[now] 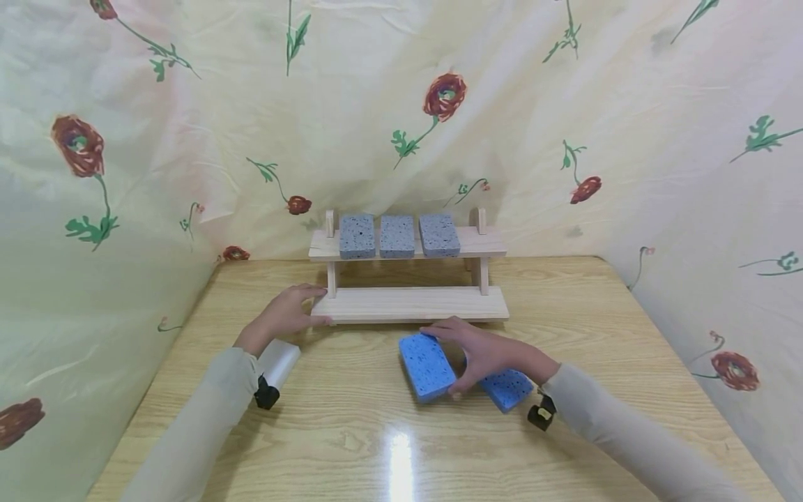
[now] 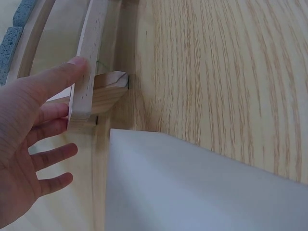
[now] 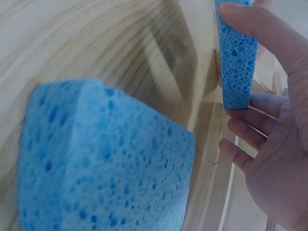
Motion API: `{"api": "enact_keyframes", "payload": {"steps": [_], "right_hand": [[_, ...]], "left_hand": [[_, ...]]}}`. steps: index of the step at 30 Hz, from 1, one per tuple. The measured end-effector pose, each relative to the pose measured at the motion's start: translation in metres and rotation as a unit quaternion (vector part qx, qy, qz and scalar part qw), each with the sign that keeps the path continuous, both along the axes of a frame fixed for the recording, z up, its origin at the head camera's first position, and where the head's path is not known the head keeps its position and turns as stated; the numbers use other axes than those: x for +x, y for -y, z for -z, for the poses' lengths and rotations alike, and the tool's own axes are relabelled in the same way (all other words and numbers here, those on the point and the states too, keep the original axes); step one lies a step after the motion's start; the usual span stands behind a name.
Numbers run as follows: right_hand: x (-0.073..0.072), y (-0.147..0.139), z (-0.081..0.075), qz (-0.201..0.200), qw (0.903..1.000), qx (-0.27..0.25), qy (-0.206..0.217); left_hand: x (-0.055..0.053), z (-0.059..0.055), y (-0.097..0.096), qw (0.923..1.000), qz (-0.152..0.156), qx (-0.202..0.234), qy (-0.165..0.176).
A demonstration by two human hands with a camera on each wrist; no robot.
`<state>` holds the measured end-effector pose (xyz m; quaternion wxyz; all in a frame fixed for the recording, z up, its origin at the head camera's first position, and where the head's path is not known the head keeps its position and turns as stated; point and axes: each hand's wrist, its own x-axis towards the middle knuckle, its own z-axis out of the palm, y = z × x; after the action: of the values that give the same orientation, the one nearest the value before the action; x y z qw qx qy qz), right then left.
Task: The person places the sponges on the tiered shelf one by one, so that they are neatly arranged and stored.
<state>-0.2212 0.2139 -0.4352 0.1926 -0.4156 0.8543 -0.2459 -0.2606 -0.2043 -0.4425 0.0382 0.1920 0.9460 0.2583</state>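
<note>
Flowered cloth (image 1: 646,111) hangs behind the wooden table (image 1: 564,300). In front of the two-tier shelf (image 1: 408,305) is a blue sponge (image 1: 428,367) — my right hand (image 1: 483,352) grips it, thumb at the near end, fingertips at the far one. A second blue sponge (image 1: 507,389) lies just beside it, under that hand (partly hidden from above). My left hand (image 1: 285,312) pinches the left end of the shelf's lower board — thumb at the front edge. Near that wrist lies a white object (image 1: 280,360). Three grey blocks (image 1: 397,236) sit in a row on the upper board.
</note>
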Motion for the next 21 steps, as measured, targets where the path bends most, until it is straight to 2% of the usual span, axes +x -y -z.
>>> {"api": "enact_keyframes", "payload": {"steps": [13, 21], "right_hand": [[-0.007, 0.012, 0.001, -0.025, 0.9976, -0.035, -0.054], [-0.01, 0.017, -0.004, 0.003, 0.9989, -0.02, -0.043]], "left_hand": [[-0.001, 0.0, 0.001, 1.0, -0.003, 0.0, 0.001], [-0.002, 0.002, 0.001, 1.0, -0.001, 0.002, -0.002]]}}
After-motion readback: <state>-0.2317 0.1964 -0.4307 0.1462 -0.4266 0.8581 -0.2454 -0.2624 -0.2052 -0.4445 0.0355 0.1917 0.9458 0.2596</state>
